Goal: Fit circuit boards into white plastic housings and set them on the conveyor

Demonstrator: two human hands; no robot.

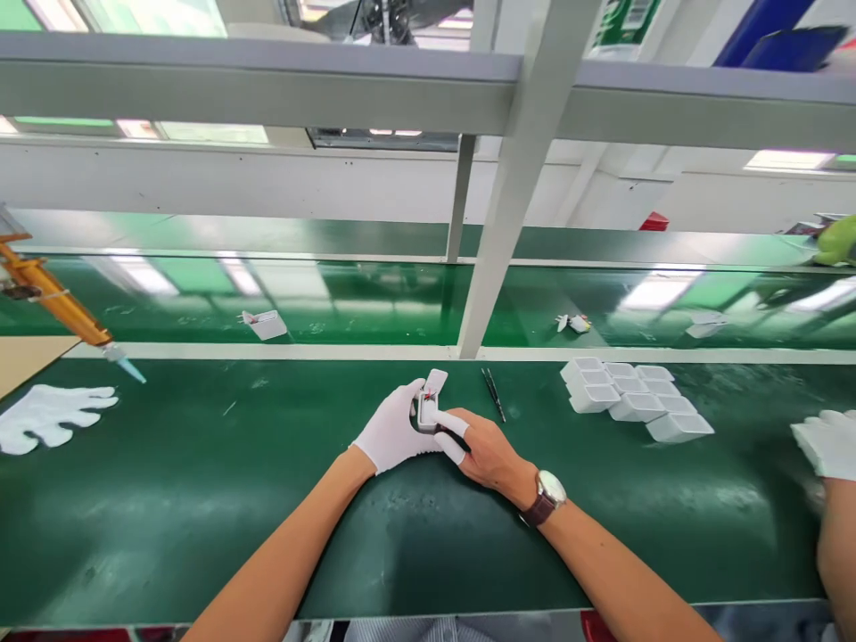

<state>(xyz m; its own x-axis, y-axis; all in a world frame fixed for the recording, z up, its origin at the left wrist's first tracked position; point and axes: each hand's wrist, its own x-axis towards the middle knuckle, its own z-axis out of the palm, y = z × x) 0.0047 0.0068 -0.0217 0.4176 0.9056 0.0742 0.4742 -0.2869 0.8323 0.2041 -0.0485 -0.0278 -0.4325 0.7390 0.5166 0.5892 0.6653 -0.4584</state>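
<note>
In the middle of the green bench, my left hand, in a white glove, is closed around a small white box. A white flap stands out from the far end of the box, and something small and red shows inside it. My right hand, bare but for white covers on two fingers, grips the near right side of the box, one fingertip at its opening. Black tweezers lie just beyond my right hand. What the fingers do beneath the box is hidden.
White box shells stand grouped at right. Another person's gloved hand rests at the right edge. At left are a white glove and an orange dispenser with a blue tip. A pale post rises behind the bench.
</note>
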